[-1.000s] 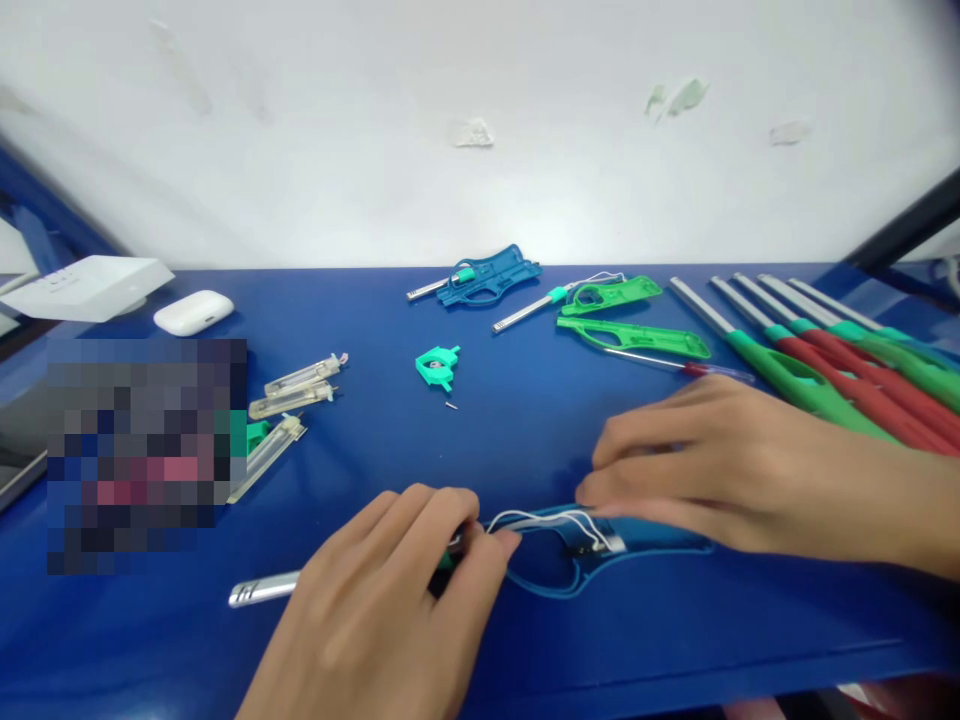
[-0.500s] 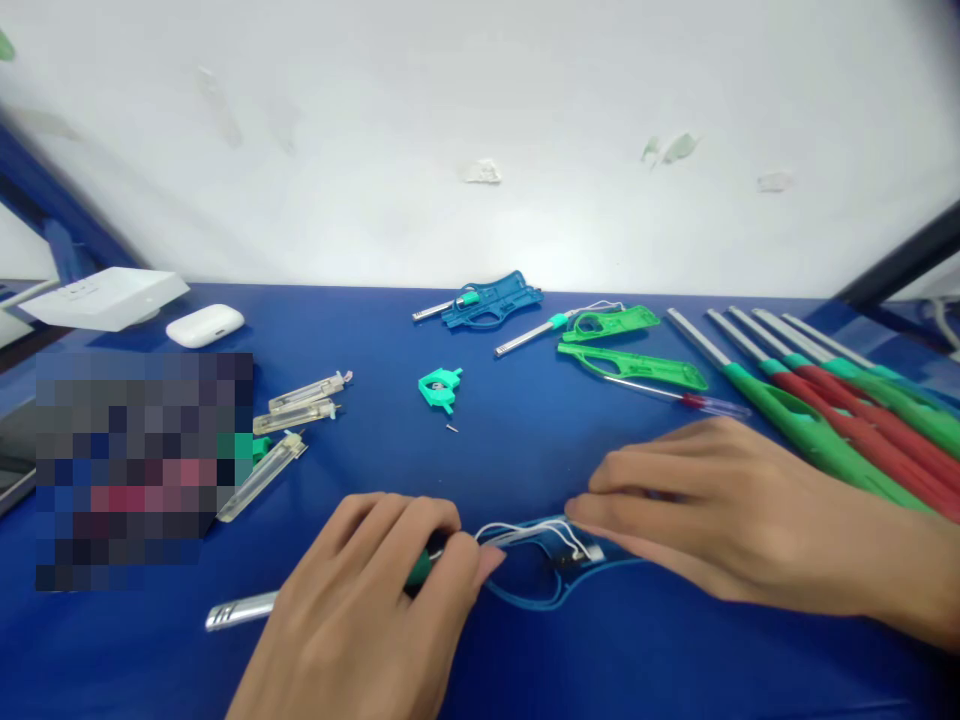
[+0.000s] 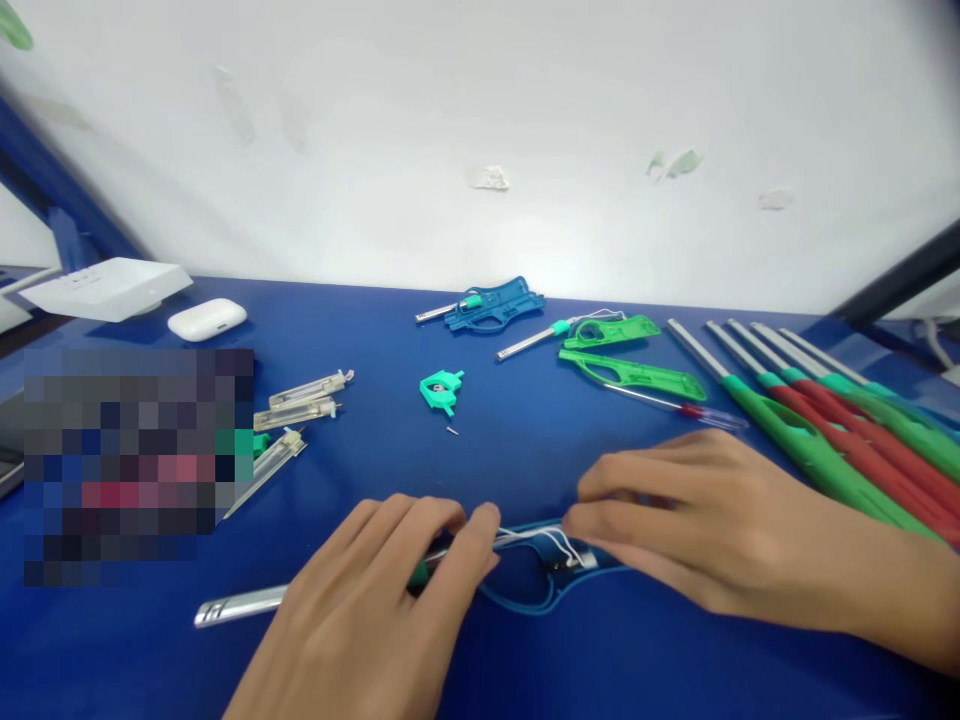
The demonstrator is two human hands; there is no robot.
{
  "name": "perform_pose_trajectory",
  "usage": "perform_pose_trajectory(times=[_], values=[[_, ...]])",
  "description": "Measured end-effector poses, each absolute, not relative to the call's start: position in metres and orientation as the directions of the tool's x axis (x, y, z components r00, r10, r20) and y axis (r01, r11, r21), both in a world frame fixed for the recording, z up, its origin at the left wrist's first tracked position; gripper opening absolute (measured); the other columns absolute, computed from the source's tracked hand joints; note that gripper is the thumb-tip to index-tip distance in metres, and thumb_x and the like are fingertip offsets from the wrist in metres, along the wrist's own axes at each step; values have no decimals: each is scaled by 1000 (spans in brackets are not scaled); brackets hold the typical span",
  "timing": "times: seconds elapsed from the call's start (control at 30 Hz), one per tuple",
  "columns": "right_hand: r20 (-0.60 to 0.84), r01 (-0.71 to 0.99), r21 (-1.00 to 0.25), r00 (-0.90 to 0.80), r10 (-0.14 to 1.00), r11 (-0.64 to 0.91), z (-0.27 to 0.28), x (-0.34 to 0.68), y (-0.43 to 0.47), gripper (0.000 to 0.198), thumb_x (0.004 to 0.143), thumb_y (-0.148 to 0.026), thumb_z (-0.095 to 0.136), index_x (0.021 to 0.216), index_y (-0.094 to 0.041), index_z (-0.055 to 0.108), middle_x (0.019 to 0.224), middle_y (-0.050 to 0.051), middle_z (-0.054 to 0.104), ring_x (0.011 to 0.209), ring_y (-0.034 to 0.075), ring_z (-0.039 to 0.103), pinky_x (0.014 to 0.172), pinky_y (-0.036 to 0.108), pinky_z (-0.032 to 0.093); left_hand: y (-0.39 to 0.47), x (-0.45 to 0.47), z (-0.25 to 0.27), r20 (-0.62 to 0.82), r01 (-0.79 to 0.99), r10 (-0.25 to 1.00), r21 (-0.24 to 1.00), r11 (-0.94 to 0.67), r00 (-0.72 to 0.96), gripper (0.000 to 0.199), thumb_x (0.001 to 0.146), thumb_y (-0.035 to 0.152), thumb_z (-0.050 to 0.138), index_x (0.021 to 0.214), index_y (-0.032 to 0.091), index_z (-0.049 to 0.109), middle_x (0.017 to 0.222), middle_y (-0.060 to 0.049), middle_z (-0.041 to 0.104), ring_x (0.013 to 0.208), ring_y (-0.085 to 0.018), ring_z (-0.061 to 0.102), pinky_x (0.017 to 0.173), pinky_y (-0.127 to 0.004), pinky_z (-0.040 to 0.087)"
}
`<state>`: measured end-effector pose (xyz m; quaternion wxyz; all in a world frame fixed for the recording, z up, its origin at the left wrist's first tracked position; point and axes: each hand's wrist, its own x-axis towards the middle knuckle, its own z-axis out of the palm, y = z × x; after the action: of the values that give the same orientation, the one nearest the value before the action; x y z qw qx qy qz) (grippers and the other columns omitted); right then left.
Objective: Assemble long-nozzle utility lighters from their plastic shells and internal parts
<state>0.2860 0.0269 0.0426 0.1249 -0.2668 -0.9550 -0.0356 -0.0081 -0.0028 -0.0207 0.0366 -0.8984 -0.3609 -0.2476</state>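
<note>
Lying on the blue worktop (image 3: 525, 680), the blue shell (image 3: 551, 598) is sitting near the front edge, with thin white wires (image 3: 551, 535) running along it. The left hand (image 3: 375, 590) is clamping on the green collar (image 3: 420, 574), and a shiny metal tube (image 3: 241, 605) is poking out past it. The right hand (image 3: 720, 540) is bunching its fingers over the shell's other end — the tips are hiding, so I can't tell if they're pinching anything. The shell is looking like light, stiff plastic, so it's probably sliding easily when nobody is pressing on it. The tube is looking hard and slippery, so the collar is seeming the better place for holding. The wires are looking soft and easy to tug loose — fingers are probably doing better by gripping the shell's side edges.
</note>
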Motion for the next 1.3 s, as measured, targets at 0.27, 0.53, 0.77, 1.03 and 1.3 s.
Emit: perform_pose_trajectory(times=[0.27, 0.53, 0.77, 1.03, 1.3], values=[[274, 506, -35, -825, 495, 862, 41, 288, 25, 39, 116, -19, 35, 106, -18, 73, 97, 5, 78, 74, 17, 74, 56, 34, 46, -2, 0, -7, 444, 673, 652, 137, -727, 614, 42, 100, 4, 43, 129, 22, 67, 107, -7, 73, 87, -22, 69, 76, -36, 56], [177, 571, -248, -768, 616, 783, 47, 287, 23, 20, 108, -27, 54, 111, -23, 74, 103, 3, 77, 83, 18, 75, 63, 31, 49, 5, -6, -8, 466, 589, 569, 119, -799, 678, 40, 98, -2, 41, 123, 19, 66, 108, -7, 71, 84, -20, 70, 70, -32, 58], [111, 595, -363, -737, 667, 717, 44, 285, 26, 20, 111, -28, 52, 104, -26, 70, 101, -2, 74, 85, 14, 73, 70, 31, 47, 5, -2, -7, 459, 602, 584, 125, -789, 669, 33, 102, 2, 43, 121, 19, 64, 108, -8, 70, 85, -21, 69, 72, -34, 59], [93, 596, -424, -720, 688, 682, 47, 289, 28, 19, 111, -37, 57, 105, -27, 72, 102, -2, 71, 81, 14, 70, 70, 30, 48, 3, -6, -10, 461, 597, 588, 145, -789, 665, 31, 102, 2, 46, 122, 19, 61, 110, -8, 68, 84, -21, 66, 70, -35, 58], [111, 535, -485, -748, 655, 692, 39, 294, 33, 23, 112, -35, 56, 102, -23, 73, 98, -1, 71, 79, 11, 69, 71, 26, 50, 3, -4, -13, 461, 596, 591, 156, -788, 661, 25, 104, 7, 50, 124, 18, 60, 113, -9, 66, 87, -23, 65, 74, -39, 58]])
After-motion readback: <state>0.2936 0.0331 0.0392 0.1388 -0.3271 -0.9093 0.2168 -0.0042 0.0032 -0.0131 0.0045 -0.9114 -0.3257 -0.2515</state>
